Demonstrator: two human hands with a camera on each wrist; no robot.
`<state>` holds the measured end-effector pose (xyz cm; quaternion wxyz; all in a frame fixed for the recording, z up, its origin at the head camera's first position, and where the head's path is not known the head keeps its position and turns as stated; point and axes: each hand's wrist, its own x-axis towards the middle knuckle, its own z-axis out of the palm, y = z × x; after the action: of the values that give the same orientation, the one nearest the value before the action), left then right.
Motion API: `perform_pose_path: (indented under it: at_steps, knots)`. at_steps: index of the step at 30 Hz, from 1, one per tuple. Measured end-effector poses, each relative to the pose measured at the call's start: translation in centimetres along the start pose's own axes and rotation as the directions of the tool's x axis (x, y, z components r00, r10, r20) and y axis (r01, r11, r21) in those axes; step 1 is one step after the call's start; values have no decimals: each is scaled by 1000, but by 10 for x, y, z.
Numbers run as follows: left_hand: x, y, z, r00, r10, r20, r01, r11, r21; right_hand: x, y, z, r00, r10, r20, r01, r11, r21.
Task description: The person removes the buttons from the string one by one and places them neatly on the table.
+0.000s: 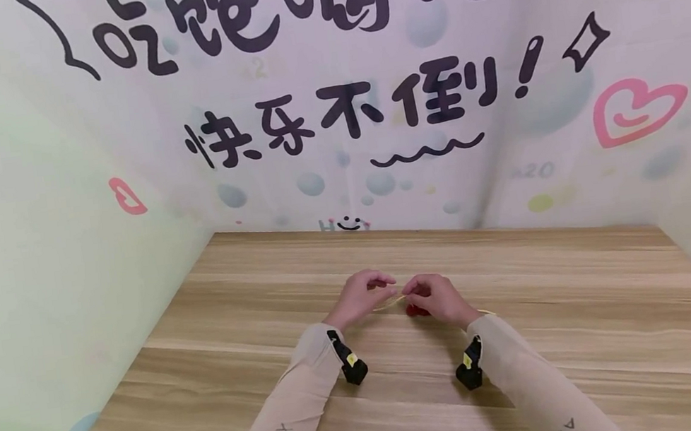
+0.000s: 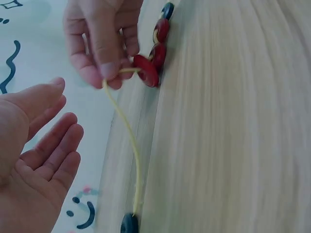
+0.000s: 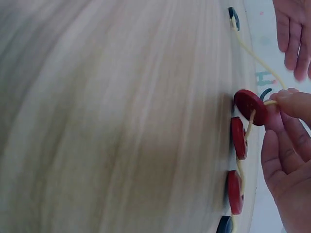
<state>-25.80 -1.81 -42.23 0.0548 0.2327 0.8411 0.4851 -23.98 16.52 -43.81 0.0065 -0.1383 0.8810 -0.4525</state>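
Several red buttons and dark buttons are threaded on a yellow cord (image 2: pixel 134 145). Between thumb and fingers my right hand (image 1: pixel 438 299) pinches the cord, close beside a red button (image 3: pixel 247 104) tilted off the table. More red buttons trail behind it in the right wrist view, then a dark button (image 3: pixel 225 225). From the pinch, the cord's other stretch runs to a separate dark button (image 2: pixel 129 224). My left hand (image 1: pixel 363 297) hovers just left of the right hand, fingers relaxed and apart, holding nothing.
Both hands are over the middle of a wood-grain table (image 1: pixel 253 304). A pale printed backdrop (image 1: pixel 319 204) with large writing rises behind the table's far edge, and pale sheets flank it on both sides. Each wrist carries a small black camera (image 1: pixel 353 367).
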Motion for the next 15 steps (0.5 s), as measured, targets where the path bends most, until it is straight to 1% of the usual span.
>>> perform_pose_path:
  at_steps: [3,7,12,15]
  knots:
    - [3,-1,8,1000,1,22,-1,1000,2,-1,-3,-1,1000,3,-7,-3,1000,10]
    - [1,-3,18,999,-10,35,10,1000,5,-2,-6,-1,999,5,-33,-5,1000,1]
    - [-1,-5,27,999,-35,-8,35,998,-46,-3,-5,-2,998,2,-61,-3,1000,-20]
    - [-1,-5,29,999,-36,-28,34,997,-72,-4,-3,-4,998,14,-69,-16,1000,-17]
